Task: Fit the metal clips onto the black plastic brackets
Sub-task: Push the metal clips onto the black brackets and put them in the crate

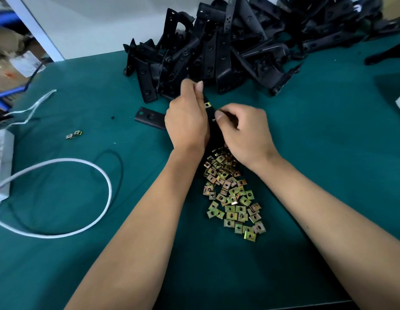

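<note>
two bare forearms reach in from the bottom edge, over the green table (60, 265). between them lies a scatter of metal clips (232, 198), brassy squares with a hole in each, running up toward the wrists. the left hand (186, 117) is curled round a black plastic bracket (211, 125), held upright between both hands, thumb up along its edge. one clip (207, 105) already sits on the bracket near its top. the right hand (243, 128) has its fingers curled, thumb and fingertips pinched against the bracket's right edge; whether a clip is in that pinch cannot be told. just left of the hands a flat black strip (150, 117) lies on the table. behind, a heap of brackets (228, 45) is piled. far left lie two loose clips (74, 134), a white cable (83, 175) and a white power strip (2, 157).
</note>
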`<action>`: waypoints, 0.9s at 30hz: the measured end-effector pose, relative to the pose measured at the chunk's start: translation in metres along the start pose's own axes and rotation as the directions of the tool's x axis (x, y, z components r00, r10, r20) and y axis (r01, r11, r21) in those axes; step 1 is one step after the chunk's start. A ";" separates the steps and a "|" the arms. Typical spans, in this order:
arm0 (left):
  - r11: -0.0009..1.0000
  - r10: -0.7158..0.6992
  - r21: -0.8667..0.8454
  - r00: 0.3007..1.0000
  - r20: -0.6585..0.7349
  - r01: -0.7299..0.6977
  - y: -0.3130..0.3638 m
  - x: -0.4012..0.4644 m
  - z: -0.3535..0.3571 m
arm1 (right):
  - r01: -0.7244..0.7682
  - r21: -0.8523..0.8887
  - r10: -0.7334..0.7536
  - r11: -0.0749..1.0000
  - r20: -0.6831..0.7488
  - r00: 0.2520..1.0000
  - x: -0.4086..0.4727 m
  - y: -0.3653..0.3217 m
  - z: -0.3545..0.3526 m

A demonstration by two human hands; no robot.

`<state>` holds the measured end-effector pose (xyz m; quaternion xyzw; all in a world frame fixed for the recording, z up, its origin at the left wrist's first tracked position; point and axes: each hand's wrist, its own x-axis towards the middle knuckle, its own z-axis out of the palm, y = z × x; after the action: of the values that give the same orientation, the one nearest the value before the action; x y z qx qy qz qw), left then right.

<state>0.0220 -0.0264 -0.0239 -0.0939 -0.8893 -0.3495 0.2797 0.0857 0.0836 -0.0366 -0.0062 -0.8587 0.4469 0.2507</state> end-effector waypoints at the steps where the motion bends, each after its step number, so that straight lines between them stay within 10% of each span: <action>1: 1.000 0.001 0.006 1.000 -0.025 -0.001 -0.002 0.000 -0.002 | 0.021 -0.021 -0.022 1.000 -0.025 0.999 -0.001 -0.002 -0.001; 15: 0.995 -0.041 -0.101 0.992 -0.123 0.028 0.032 -0.005 -0.015 | 0.182 -0.176 -0.188 0.967 -0.014 0.982 -0.011 -0.019 -0.035; 27: 0.824 0.471 -0.455 0.854 0.221 -0.337 0.248 -0.092 0.016 | -0.191 -0.137 0.110 0.972 -0.452 0.885 -0.097 0.022 -0.207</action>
<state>0.1809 0.1703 0.0563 -0.3938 -0.7911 -0.4348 0.1732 0.2561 0.2322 0.0037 -0.1964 -0.8125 0.3739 0.4018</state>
